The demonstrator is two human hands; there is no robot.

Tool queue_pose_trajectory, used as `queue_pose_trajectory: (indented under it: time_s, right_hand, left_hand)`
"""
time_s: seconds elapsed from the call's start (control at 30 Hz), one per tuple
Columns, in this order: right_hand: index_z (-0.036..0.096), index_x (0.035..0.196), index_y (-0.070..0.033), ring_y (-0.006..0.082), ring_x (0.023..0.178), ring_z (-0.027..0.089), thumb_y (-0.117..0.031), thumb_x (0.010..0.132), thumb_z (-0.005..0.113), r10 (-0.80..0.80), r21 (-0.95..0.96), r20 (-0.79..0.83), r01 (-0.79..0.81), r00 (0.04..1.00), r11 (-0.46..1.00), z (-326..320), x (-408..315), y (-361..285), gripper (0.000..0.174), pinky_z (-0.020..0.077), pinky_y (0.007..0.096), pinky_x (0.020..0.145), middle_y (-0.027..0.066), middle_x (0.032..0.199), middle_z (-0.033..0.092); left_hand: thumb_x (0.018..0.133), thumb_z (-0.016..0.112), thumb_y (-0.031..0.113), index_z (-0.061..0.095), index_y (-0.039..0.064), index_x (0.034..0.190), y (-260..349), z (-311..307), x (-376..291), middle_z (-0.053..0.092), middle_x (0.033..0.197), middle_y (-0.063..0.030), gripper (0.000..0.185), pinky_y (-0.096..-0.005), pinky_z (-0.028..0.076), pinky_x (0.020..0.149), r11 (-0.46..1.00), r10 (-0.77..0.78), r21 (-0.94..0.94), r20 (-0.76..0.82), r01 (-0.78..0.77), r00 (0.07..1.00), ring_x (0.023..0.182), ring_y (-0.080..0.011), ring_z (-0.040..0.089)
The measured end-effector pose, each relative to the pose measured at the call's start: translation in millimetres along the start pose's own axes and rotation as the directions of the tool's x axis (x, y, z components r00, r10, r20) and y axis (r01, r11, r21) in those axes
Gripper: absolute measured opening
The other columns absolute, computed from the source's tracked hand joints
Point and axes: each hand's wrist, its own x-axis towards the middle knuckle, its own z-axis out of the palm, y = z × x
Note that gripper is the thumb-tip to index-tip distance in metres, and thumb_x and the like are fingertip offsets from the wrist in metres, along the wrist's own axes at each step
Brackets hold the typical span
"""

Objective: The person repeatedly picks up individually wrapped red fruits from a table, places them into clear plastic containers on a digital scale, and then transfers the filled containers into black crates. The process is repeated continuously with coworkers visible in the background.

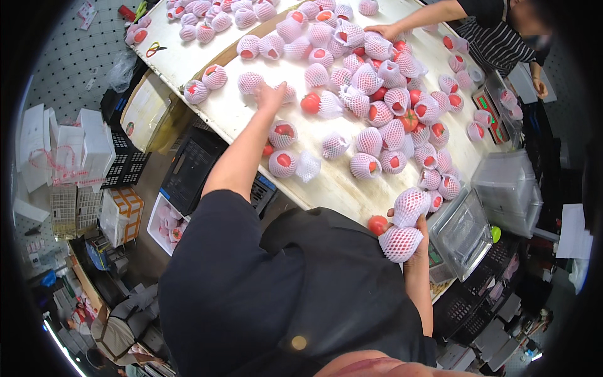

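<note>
My left hand (268, 97) reaches across the white table (245, 115), between a tomato in a foam net sleeve (249, 83) and a second sleeved tomato (288, 94). Its fingers touch the first one; whether they grip it is hidden. Close to my body, my right hand (420, 238) holds two tomatoes in white foam nets, an upper one (412, 206) and a lower one (400, 244). A bare red tomato (377, 225) sits by its fingertips; I cannot tell if it is held. An empty-looking foam net (308, 166) lies beside a sleeved tomato (283, 163).
A heap of sleeved and bare tomatoes (367, 80) covers the table's middle. A co-worker's hand (386, 31) touches its far side. At right stand a scale (490, 115), clear plastic boxes (506, 188) and a clear tray (464, 235). Scissors (154, 49) lie far left.
</note>
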Motion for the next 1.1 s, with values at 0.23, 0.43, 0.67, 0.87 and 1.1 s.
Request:
queue_pose_trajectory:
  time_s: [0.23, 0.43, 0.67, 0.87, 1.1]
  right_hand:
    - [0.049, 0.126, 0.006, 0.0377, 0.088, 0.067, -0.052, 0.087, 0.059, 0.004, -0.099, 0.039, 0.0, 0.999, 0.995, 1, -7, 2, 0.071, 0.0562, 0.0476, 0.075, 0.023, 0.109, 0.062]
    - [0.049, 0.125, 0.008, 0.0373, 0.09, 0.066, -0.049, 0.09, 0.056, -0.048, 0.059, -0.01, 0.048, 0.999, 0.997, -5, -12, 2, 0.067, 0.056, 0.0469, 0.078, 0.0243, 0.105, 0.063]
    - [0.046, 0.125, 0.004, 0.0385, 0.078, 0.069, -0.048, 0.094, 0.05, -0.045, 0.097, -0.245, 0.07, 0.969, 0.993, -21, -6, -1, 0.06, 0.0599, 0.0462, 0.062, 0.0247, 0.102, 0.063]
    - [0.049, 0.126, 0.002, 0.036, 0.076, 0.07, -0.043, 0.095, 0.053, 0.021, 0.117, -0.45, 0.035, 0.893, 0.993, -37, 10, -10, 0.055, 0.0602, 0.0472, 0.062, 0.0234, 0.094, 0.067]
    - [0.034, 0.147, -0.007, 0.0188, 0.081, 0.065, -0.026, 0.092, 0.062, -0.233, -0.753, -0.221, -0.014, 0.947, 0.658, -5, 26, -15, 0.064, 0.0522, 0.031, 0.07, 0.0152, 0.094, 0.067]
  left_hand:
    - [0.063, 0.082, 0.048, 0.04, -0.004, 0.134, 17, 37, -20, 0.06, 0.117, -0.0279, 0.097, -0.0412, 0.049, 0.093, 0.976, 0.219, -0.084, 0.403, -0.202, 0.889, 0.107, -0.0401, 0.061]
    - [0.071, 0.077, 0.036, 0.043, -0.001, 0.131, 23, 5, -30, 0.063, 0.11, -0.019, 0.079, -0.0387, 0.055, 0.074, 0.835, 0.049, -0.486, 0.534, 0.259, 0.844, 0.093, -0.0261, 0.065]
    - [0.072, 0.074, 0.031, 0.047, 0.001, 0.131, 13, -12, -51, 0.061, 0.115, -0.0175, 0.072, -0.0349, 0.051, 0.087, 0.849, 0.427, 0.12, 0.415, -0.514, 0.803, 0.1, -0.0267, 0.063]
    - [0.085, 0.063, 0.036, 0.049, 0.003, 0.131, 60, -32, -105, 0.062, 0.119, -0.0163, 0.058, -0.0399, 0.053, 0.086, 0.647, 0.283, -0.593, 0.77, 0.479, 0.571, 0.107, -0.0288, 0.062]
    - [0.099, 0.042, 0.048, 0.049, 0.006, 0.131, 125, -33, -236, 0.061, 0.123, -0.0113, 0.053, -0.0412, 0.053, 0.09, 0.532, 0.136, -0.213, 0.977, 0.819, 0.166, 0.112, -0.025, 0.06]
